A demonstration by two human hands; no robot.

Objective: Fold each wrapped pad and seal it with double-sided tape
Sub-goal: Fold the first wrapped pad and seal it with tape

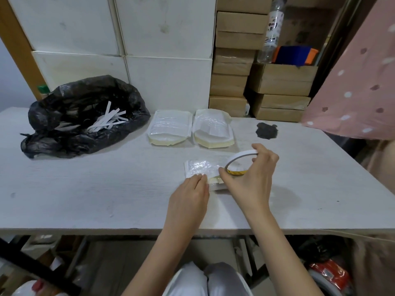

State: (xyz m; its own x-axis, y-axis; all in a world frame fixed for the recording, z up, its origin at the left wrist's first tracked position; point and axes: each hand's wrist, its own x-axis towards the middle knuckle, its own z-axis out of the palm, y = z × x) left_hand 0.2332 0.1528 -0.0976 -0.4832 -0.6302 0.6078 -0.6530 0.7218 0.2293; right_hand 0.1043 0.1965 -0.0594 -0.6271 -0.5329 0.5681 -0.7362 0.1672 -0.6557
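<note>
Taping was the step in hand: the left hand [190,189] pressed flat fingers on the folded pad [202,170] at near centre, while the right hand [254,176] gripped the tape roll [239,162] just right of it. Next, probably pulling a strip across the flap.

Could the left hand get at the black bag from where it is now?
Probably yes. The left hand rests on the pad, and the bare table between it and the bag holds nothing in the way. The hand would have to leave the pad, though.
</note>
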